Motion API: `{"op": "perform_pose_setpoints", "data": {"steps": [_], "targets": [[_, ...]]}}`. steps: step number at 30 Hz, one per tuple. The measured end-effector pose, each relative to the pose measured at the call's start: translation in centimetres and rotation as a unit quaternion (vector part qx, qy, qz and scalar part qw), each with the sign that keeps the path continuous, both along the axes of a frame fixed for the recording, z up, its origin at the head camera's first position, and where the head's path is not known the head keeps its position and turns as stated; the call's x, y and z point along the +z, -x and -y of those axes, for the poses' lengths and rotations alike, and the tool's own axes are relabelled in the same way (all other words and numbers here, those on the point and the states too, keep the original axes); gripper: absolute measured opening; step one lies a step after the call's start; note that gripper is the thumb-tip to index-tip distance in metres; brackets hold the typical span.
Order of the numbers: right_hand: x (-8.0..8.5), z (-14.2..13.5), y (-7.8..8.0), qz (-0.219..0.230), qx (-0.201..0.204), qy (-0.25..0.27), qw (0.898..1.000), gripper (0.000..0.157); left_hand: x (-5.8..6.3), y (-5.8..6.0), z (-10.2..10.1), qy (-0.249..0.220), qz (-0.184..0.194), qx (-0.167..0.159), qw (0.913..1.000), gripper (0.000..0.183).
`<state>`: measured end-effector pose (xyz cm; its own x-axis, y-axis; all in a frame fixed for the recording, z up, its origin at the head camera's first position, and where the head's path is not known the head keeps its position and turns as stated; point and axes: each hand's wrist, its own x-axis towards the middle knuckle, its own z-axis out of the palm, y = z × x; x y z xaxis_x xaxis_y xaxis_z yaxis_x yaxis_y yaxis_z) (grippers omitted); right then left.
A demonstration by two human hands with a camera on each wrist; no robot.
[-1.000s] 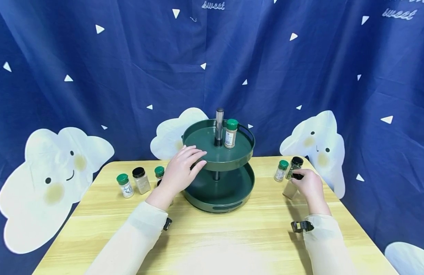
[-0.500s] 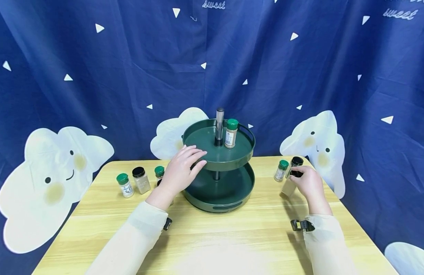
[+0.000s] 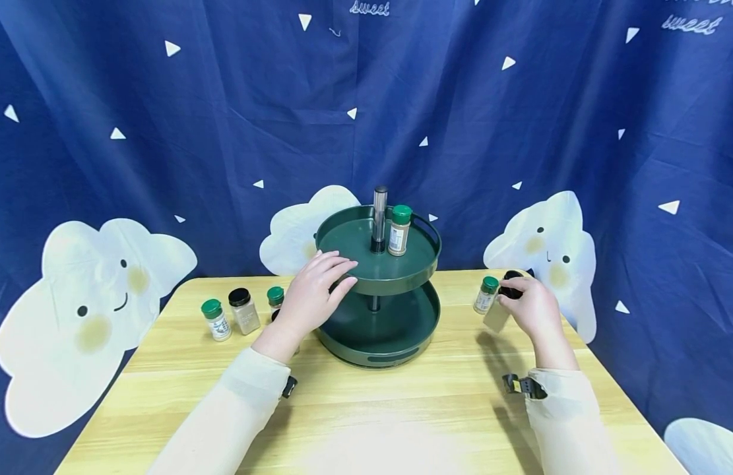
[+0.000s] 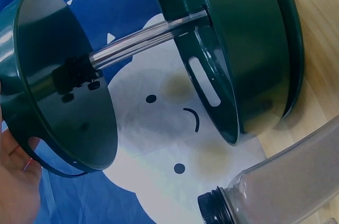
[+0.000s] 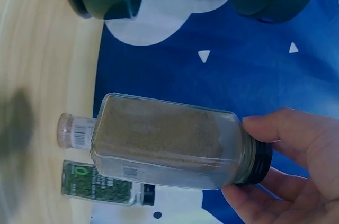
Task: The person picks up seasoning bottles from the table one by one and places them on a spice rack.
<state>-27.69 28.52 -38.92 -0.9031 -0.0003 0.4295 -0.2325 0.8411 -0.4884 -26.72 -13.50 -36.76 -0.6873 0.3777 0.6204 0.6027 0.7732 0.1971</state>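
- Head view, nearest: two pale sleeves reach over the wooden table, in front of the two-tier green stand.
- Right of the stand, the right hand pinches the black cap of a large clear jar of brownish powder between thumb and fingers. The jar is tilted, and its separate shadow shows it raised off the table.
- Left of the stand stand a green-capped shaker and, nearer the stand, a black-capped jar.
- Closer to the stand on that side, a half-hidden black-capped bottle and a second green-capped shaker sit by the left hand.
- The left hand lies at the stand's upper tray, left front, fingers extended; how firmly it touches I cannot tell.
- Right of the stand, beyond the held jar, are a small green-capped jar and a green-labelled herb jar.
- On the stand's upper tray, right of the post, stands a green-capped bottle.
- Behind the stand hangs a blue curtain with clouds.
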Motion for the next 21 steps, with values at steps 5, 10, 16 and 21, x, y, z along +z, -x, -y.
{"op": "perform_pose_setpoints", "data": {"steps": [5,10,16,21], "targets": [[0.5,0.2,-0.1,-0.005,-0.002,0.005,1.000,0.032,0.0,0.0,0.0,-0.002,-0.008,-0.003,1.0000,0.036],[0.9,0.4,-0.3,-0.010,0.000,0.007,1.000,0.031,0.0,0.0,-0.1,-0.004,-0.009,-0.005,0.9999,0.036],[2.0,0.9,-0.8,-0.016,0.009,0.010,1.000,0.029,0.0,-0.1,-0.1,0.000,0.003,0.003,1.0000,0.036],[2.7,1.3,-0.8,-0.021,0.020,-0.001,1.000,0.029,0.1,-0.1,-0.1,0.001,0.008,0.006,1.0000,0.036]]}}
